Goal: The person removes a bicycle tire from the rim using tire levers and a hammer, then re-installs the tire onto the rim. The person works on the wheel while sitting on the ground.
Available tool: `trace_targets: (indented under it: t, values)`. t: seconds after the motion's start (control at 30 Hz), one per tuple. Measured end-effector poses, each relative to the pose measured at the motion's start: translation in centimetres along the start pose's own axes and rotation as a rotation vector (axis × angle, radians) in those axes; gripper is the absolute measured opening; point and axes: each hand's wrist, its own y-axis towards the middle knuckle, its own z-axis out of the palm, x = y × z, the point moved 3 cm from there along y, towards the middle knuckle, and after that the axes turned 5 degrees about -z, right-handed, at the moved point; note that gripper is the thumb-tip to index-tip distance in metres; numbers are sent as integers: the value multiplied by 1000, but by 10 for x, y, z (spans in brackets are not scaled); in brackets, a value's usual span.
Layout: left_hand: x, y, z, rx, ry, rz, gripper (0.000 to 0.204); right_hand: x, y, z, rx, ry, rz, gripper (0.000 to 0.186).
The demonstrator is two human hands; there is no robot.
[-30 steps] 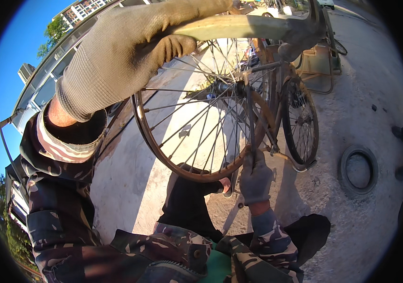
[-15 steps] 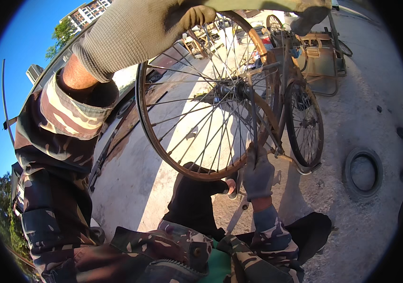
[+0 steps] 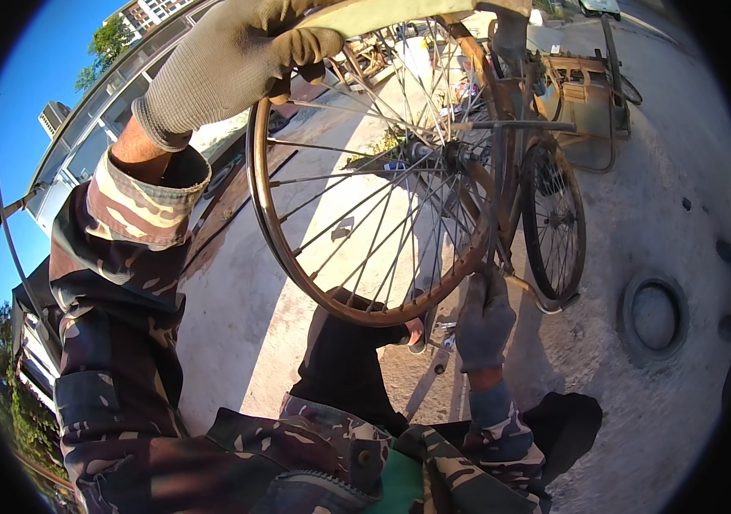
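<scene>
My gloved left hand [image 3: 254, 60] is raised at the upper left, closed round the pale handle of a hammer [image 3: 399, 15]. Its dark head hangs at the handle's right end, partly cut off by the picture's top edge. Low on the right, my gloved right hand [image 3: 485, 324] grips the lower end of a T-shaped metal tool [image 3: 515, 126]. The tool stands roughly upright, its crossbar near the hub of a rusty spoked bicycle wheel [image 3: 365, 319]. That wheel is in front of me, mounted on a rusty bicycle frame [image 3: 511, 193].
Another wheel [image 3: 584, 231] of the bicycle is behind it to the right. A tyre [image 3: 655, 315] lies on the concrete further right. A rusty cart-like frame [image 3: 584, 107] stands at the back, and a building [image 3: 100, 128] rises at the left.
The hammer has shifted left, its head coming closer above the T-shaped tool. My right hand and that tool have moved slightly right. The view has also shifted a little.
</scene>
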Motion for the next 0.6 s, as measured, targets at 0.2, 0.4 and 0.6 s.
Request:
trace_targets:
  t: [0.2, 0.4, 0.6]
  values:
    - [-12, -55, 10, 1, -388, -190, 49, -21, -5, -11, -6, 71, 56, 29]
    - [-26, -100, 7, -65, -311, -158, 71, -28, -12, -2, 16, 147, 113, 29]
    - [-26, -88, -5, -261, -225, -144, 75, -27, -13, -1, 23, 198, 162, 30]
